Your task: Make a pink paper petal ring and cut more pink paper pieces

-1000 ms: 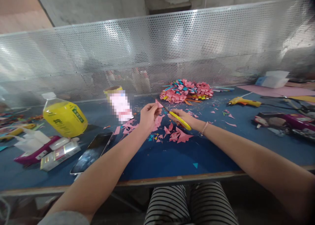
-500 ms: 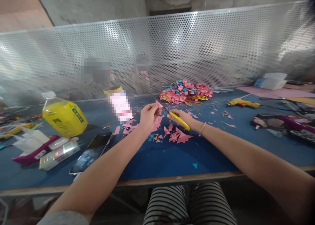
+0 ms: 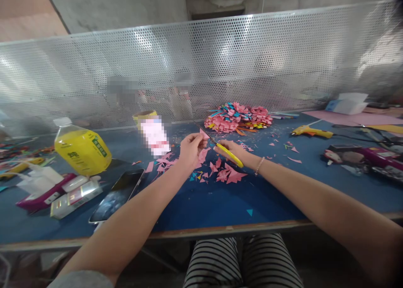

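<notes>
My left hand [image 3: 189, 147] pinches a small pink paper piece [image 3: 203, 134] above the blue table [image 3: 204, 204]. Just to its right, my right hand [image 3: 233, 150] grips yellow-handled scissors [image 3: 229, 154], whose blades point up-left and meet the pink piece. Under both hands lies a scatter of pink paper scraps [image 3: 225, 173] with a few teal and yellow bits. Behind them sits a heap of folded pink and multicoloured paper strips [image 3: 237, 116].
A yellow drink bottle [image 3: 81, 148], tissue pack [image 3: 40, 186], foil packet [image 3: 75, 195] and phone [image 3: 118, 194] lie left. A yellow glue gun [image 3: 310, 131] and clutter sit right. A perforated metal screen [image 3: 201, 65] closes off the back. The table's wooden front edge [image 3: 226, 228] is near my striped lap.
The pink piece and scissors have barely shifted; both hands stay in place.
</notes>
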Available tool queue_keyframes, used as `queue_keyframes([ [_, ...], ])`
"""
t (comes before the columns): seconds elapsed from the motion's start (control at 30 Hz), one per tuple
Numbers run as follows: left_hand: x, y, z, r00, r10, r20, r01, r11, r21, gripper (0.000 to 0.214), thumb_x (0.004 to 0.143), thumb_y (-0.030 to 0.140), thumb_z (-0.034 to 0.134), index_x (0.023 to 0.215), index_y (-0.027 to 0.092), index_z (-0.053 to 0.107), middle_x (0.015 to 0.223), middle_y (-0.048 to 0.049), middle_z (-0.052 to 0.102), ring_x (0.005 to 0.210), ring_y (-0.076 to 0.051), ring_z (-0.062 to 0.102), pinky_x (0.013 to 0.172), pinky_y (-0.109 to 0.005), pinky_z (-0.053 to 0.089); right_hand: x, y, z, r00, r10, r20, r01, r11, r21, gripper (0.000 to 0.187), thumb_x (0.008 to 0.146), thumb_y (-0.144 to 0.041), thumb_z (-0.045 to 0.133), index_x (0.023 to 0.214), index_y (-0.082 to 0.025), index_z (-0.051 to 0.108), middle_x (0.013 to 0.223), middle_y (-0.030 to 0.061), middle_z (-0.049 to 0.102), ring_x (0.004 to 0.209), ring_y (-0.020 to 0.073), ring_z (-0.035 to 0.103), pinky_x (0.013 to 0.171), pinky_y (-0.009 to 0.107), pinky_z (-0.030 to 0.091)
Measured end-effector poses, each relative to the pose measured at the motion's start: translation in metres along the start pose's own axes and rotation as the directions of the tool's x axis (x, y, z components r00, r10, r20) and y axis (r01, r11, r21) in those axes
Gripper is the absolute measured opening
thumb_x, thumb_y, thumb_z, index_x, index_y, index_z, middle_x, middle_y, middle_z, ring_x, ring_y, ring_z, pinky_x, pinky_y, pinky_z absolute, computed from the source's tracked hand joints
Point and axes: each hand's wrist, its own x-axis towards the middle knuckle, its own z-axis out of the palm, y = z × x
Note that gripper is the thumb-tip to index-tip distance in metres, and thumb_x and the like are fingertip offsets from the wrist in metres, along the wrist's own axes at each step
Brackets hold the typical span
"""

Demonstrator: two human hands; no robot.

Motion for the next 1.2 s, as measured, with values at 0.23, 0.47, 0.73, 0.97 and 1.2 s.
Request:
queue_keyframes([
  [0.23,-0.001,0.0,0.0,1.0,-0.015,0.0,0.015,1.0,0.02,0.005,0.065,0.011,0.06,0.06,0.012,0.058,0.056,-0.001,0.059,0.049,-0.005,0.052,0.054,-0.019,0.044,-0.001,-0.005,0.0,0.996,-0.068,-0.054,0.06,0.988,-0.144,0.031,0.077,-0.044,0.045,0.062,-0.019,0.035,0.056,-0.0036,0.038,0.051,0.0086,0.035,0.049,0.024,0.025],
  [0.47,-0.002,0.001,-0.002,1.0,0.03,0.004,-0.03,0.996,0.085,0.009,0.065,0.023,0.065,0.068,0.016,0.061,0.057,0.0005,0.059,0.046,-0.006,0.052,0.049,-0.02,0.042,0.004,0.005,0.003,0.994,0.061,-0.096,-0.056,0.997,0.054,0.034,0.073,-0.049,0.049,0.064,-0.018,0.041,0.054,-0.0038,0.042,0.047,0.0076,0.038,0.043,0.022,0.027],
  [0.73,-0.003,0.003,-0.002,0.998,0.068,0.007,-0.069,0.991,0.111,0.009,0.062,0.022,0.065,0.068,0.017,0.063,0.062,-0.0014,0.064,0.051,-0.009,0.056,0.055,-0.023,0.044,0.016,0.027,0.007,0.976,0.19,-0.103,-0.146,0.932,0.332,0.033,0.072,-0.051,0.051,0.067,-0.019,0.044,0.05,-0.0047,0.042,0.04,0.0068,0.039,0.037,0.02,0.031],
  [0.97,-0.002,-0.002,-0.001,0.998,0.063,0.025,-0.064,0.997,0.035,0.008,0.061,0.021,0.065,0.064,0.015,0.061,0.062,-0.0008,0.063,0.064,-0.013,0.061,0.07,-0.028,0.048,0.012,0.022,0.005,0.985,0.154,-0.076,-0.133,0.965,0.225,0.03,0.073,-0.047,0.053,0.071,-0.018,0.047,0.051,-0.0043,0.046,0.041,0.0067,0.042,0.038,0.019,0.031],
  [1.2,0.0,-0.002,-0.004,0.994,0.103,-0.042,-0.094,0.978,0.188,0.029,0.059,0.012,0.063,0.088,0.018,0.064,0.062,0.0016,0.06,0.057,-0.009,0.054,0.058,-0.023,0.044,0.009,0.019,0.007,0.988,0.147,-0.041,-0.128,0.946,0.297,0.034,0.072,-0.052,0.052,0.072,-0.019,0.044,0.053,-0.0056,0.043,0.039,0.0052,0.04,0.037,0.019,0.032],
])
